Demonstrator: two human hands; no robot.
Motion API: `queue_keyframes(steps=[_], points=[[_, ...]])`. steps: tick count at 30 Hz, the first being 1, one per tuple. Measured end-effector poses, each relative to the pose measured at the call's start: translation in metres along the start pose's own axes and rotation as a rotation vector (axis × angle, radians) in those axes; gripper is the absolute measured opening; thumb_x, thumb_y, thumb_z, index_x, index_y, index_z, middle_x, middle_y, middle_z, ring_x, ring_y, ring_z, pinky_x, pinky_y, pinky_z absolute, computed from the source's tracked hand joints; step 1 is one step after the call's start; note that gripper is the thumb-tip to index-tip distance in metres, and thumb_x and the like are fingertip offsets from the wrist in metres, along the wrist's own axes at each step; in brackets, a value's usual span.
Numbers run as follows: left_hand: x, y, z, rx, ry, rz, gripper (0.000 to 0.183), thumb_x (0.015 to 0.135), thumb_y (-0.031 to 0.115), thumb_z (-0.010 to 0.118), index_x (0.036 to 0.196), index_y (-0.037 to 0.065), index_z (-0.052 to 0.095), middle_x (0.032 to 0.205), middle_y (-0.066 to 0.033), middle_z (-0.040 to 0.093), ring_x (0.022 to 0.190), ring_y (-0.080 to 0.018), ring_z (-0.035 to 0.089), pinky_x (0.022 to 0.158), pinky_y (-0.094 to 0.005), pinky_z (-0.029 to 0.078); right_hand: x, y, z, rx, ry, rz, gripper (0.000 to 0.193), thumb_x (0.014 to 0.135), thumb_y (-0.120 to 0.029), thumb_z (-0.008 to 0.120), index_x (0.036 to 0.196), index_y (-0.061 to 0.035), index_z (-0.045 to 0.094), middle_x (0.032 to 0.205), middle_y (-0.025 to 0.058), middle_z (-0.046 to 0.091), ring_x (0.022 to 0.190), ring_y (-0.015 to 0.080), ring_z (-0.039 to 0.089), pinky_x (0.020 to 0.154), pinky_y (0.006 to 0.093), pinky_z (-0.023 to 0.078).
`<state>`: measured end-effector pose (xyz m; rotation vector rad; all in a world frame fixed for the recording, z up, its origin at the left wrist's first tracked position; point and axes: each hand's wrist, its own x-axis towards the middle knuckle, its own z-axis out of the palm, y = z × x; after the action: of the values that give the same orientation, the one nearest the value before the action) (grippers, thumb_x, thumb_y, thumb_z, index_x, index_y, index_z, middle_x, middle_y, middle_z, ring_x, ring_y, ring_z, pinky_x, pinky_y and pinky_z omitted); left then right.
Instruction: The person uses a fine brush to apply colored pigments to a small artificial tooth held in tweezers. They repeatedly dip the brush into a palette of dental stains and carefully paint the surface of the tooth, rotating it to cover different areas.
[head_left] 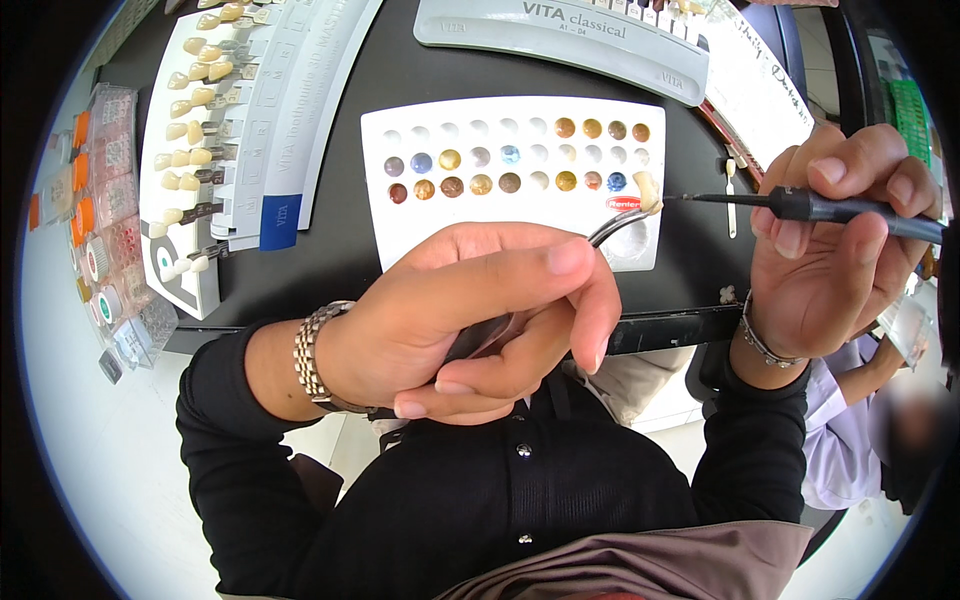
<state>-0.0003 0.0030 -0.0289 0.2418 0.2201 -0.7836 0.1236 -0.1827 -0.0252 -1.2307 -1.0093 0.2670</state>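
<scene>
My left hand [470, 310] is closed around a curved metal clamp [618, 224], most of it hidden by my fingers. At its tip sits a small cream-coloured tooth crown [648, 188]. My right hand [840, 240] pinches the dark handle of a fine-tipped brush [800, 203]. The brush tip points left and lies just beside the crown; whether they touch I cannot tell. Behind and below the crown is a white palette [395, 235] with rows of small round wells, several filled with brown, yellow, blue and grey colours.
A tooth shade guide [300, 130] with tooth-shaped tabs stands at the left, another grey one [560, 45] at the back. Clear boxes with orange lids [110, 190] line the far left. Written paper [765, 70] and a pale stick [731, 200] lie right. Another person's sleeve [840, 430] shows at right.
</scene>
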Motion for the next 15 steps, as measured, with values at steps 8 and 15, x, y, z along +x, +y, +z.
queue_keyframes(steps=[8, 15], points=[[-0.0006, 0.0001, 0.0006, 0.063, 0.034, -0.005, 0.039, 0.091, 0.024, 0.021, 0.071, -0.002, 0.042, 0.035, 0.0032, 0.028, 0.024, -0.0034, 0.028, 0.026, -0.0166, 0.021, 0.0030, -0.0019, -0.0001, -0.036, -0.051, -0.019, 0.019, 0.082, -0.008, 0.039, 0.101, -0.0030, 0.035, 0.086, 0.0151, 0.045, 0.056, 0.0120, 0.044, 0.051, 0.0216, 0.043], [-0.0015, -0.0007, -0.0023, 0.019, -0.038, -0.014, 0.043, 0.091, 0.026, 0.017, 0.071, -0.002, 0.043, 0.035, 0.0025, 0.032, 0.024, -0.0034, 0.029, 0.025, -0.0154, 0.024, 0.0042, -0.0037, -0.0015, 0.010, -0.077, -0.025, 0.017, 0.080, -0.008, 0.040, 0.097, -0.0061, 0.037, 0.085, 0.0140, 0.045, 0.054, 0.0112, 0.042, 0.049, 0.0209, 0.038]])
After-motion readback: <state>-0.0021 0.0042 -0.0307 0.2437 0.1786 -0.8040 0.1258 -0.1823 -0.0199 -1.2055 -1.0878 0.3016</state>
